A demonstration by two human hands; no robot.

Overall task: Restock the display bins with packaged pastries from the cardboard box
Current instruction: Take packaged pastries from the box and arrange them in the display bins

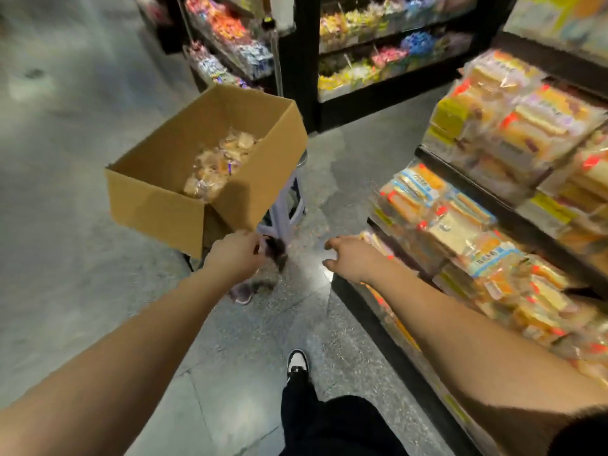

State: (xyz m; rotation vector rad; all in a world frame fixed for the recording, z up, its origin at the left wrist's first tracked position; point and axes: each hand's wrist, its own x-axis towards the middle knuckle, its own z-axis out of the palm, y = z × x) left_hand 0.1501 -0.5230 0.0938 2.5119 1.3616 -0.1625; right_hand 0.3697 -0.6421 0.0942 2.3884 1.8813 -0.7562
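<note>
An open cardboard box (154, 205) sits on a lavender stool (289, 205) in the aisle. Clear-wrapped pastries (220, 162) lie in a heap on its floor. To the right, tiered display bins (513, 222) hold stacked packaged pastries (454, 222). My left hand (235, 256) is just below the box's near corner, fingers curled round a lower bar of the stool. My right hand (350, 258) hovers above the floor by the lowest bin's corner, fingers loosely spread and holding nothing. The picture is motion-blurred.
Black shelves of bright wrapped sweets (371, 60) stand behind the box, with another sweet rack (227, 44) at the back left. Grey polished floor (65, 159) stretches left. My shoe (297, 362) and dark trouser leg are below.
</note>
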